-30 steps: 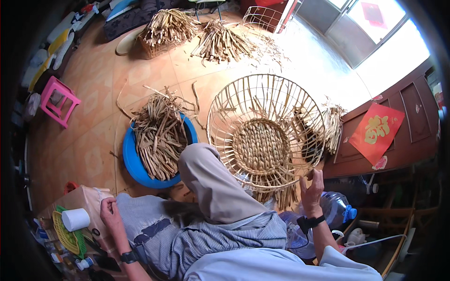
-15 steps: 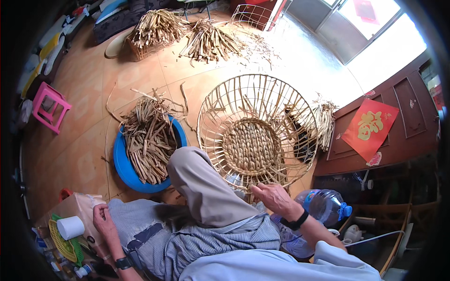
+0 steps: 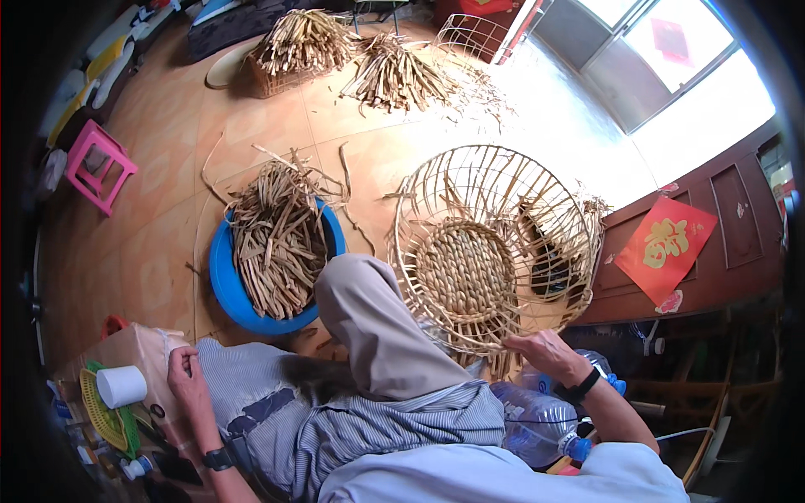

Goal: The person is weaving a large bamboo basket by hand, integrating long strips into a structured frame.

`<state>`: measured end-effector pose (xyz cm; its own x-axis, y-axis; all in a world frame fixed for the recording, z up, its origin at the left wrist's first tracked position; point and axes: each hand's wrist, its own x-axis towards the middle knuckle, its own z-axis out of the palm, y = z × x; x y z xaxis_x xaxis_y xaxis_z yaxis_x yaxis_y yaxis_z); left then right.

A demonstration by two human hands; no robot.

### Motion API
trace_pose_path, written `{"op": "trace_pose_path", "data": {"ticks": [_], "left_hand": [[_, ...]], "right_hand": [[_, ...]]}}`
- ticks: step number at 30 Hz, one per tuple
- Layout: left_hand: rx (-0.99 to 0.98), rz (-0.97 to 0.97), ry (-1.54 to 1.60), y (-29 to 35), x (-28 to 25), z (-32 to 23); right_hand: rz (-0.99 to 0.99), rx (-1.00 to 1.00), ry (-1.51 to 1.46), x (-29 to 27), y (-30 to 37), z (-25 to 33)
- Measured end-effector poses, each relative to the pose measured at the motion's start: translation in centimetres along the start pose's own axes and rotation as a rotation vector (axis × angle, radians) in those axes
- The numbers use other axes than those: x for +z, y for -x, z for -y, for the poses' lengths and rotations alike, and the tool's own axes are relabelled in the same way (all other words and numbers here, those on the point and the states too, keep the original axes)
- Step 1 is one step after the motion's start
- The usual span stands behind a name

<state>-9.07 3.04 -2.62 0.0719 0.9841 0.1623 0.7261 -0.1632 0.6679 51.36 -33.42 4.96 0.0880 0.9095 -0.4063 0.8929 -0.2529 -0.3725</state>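
Observation:
A round woven basket (image 3: pixel 466 272) has a braided straw base and open sides of wire hoops and straw strands. It stands tilted in front of my knee. My right hand (image 3: pixel 549 355), with a dark band at the wrist, pinches its near rim. My left hand (image 3: pixel 188 375) rests at the edge of my striped apron, beside a cardboard box (image 3: pixel 151 356). Its fingers are curled, and nothing shows in them. Left of my raised knee, a blue tub (image 3: pixel 235 289) holds a heap of dried straw strips (image 3: pixel 281 243).
Large clear plastic bottles (image 3: pixel 532 419) lie by my right arm. A white cup (image 3: pixel 122 386) and a yellow basket stand at lower left. A pink stool (image 3: pixel 101 166), straw bundles (image 3: pixel 394 74) and a wooden door (image 3: pixel 696 226) with a red paper stand around.
The basket has shifted to the right and tilted more, with my right hand moving along on its rim. My left hand stays in place. The whole view has shifted slightly.

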Motion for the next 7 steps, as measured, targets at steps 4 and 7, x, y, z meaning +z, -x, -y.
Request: {"op": "trace_pose_path", "data": {"ticks": [4, 7], "left_hand": [[0.012, -0.001, -0.044, 0.3, -0.1, -0.9], [0.007, 0.002, -0.069, 0.3, -0.1, 0.0]], "right_hand": [[0.110, 0.050, 0.021, -0.2, 3.3, -1.3], [0.310, 0.130, -0.090, -0.9, 4.1, -3.4]]}}
